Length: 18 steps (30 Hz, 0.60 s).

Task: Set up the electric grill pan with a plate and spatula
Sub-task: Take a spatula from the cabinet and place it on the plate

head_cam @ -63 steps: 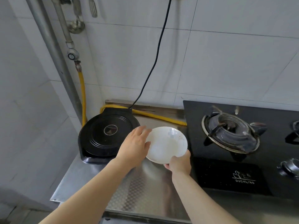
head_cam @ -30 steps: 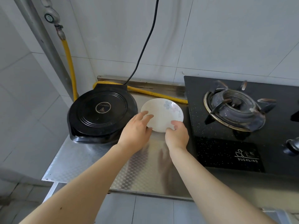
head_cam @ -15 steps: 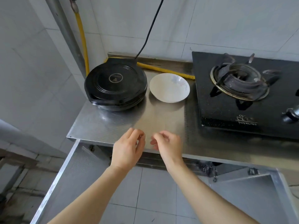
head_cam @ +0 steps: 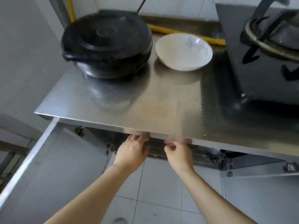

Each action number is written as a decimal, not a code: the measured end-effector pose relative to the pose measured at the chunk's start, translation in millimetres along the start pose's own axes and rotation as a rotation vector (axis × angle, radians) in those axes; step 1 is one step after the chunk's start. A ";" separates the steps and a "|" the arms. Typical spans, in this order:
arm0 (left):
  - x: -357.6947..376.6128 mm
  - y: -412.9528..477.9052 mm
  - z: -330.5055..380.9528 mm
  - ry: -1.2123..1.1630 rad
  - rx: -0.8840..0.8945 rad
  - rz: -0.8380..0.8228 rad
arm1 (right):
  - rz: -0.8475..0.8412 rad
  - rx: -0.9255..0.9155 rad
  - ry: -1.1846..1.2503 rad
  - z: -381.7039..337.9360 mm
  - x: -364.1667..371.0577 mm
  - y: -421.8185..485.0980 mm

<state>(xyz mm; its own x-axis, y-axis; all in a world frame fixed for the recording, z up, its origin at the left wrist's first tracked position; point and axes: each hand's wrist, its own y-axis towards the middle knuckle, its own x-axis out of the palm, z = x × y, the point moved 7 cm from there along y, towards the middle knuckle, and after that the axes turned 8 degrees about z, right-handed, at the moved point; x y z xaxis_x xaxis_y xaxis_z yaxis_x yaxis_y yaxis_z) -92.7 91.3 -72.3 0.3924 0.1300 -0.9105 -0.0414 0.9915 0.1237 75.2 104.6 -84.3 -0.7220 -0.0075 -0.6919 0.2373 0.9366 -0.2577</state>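
The plate now rests on the steel counter, just to the right of the closed electric grill pan and near it, with the black gas stove on the plate's far side. A second ago both hands were on the plate's rim, setting it down; since then they have let go and dropped away from it. That part of the setup looks finished.

Both hands are now below the counter's front edge, well apart from the plate. The left hand reaches up under the lip with fingers loosely spread, and its grip holds nothing that can be seen. The right hand sits beside it with fingers curled in toward the thumb; the frame is blurred there, so whether that grip has closed on something small or is empty cannot be told. Dark rails or a rack show in the shadow under the counter, behind the hands.

No spatula is in sight anywhere on the counter. The likely reading is that the hands are going under the counter to fetch it, which would leave that as the remaining step.
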 end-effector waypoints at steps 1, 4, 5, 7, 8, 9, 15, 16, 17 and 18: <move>7.6 8.5 -2.7 0.000 -0.014 0.020 | 0.035 0.006 -0.028 3.6 4.4 11.4; 37.0 29.7 -9.5 0.053 -0.032 0.022 | 0.089 0.004 -0.055 21.9 15.5 45.6; 42.9 36.8 -10.8 0.042 -0.030 0.031 | 0.054 0.021 -0.021 26.5 19.8 56.2; 48.1 51.6 -8.7 -0.054 0.004 0.083 | -0.075 -0.025 -0.050 29.6 29.3 73.8; 51.6 58.4 -8.3 -0.085 0.025 0.118 | -0.042 -0.108 -0.053 28.0 30.1 85.3; 52.8 65.3 -7.9 -0.089 0.048 0.171 | 0.045 -0.200 -0.021 21.1 25.0 96.1; 70.6 100.1 -14.4 -0.088 0.243 0.507 | 0.359 -0.496 -0.210 17.1 13.0 153.0; 75.5 108.8 -18.2 -0.119 0.250 0.537 | 0.385 -0.511 -0.294 18.6 13.6 164.2; 77.6 114.4 -22.9 -0.142 0.218 0.525 | 0.419 -0.538 -0.357 15.7 12.2 167.7; 88.1 122.8 -27.0 -0.158 0.217 0.547 | 0.492 -0.608 -0.378 16.2 13.1 175.1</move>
<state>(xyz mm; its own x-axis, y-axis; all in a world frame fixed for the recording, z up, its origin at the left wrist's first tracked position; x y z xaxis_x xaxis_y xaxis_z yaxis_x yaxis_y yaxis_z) -87.9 224.8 -148.0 0.4998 0.5999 -0.6248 -0.0938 0.7545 0.6495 117.8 262.9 -149.4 -0.3384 0.4325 -0.8357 -0.0010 0.8879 0.4600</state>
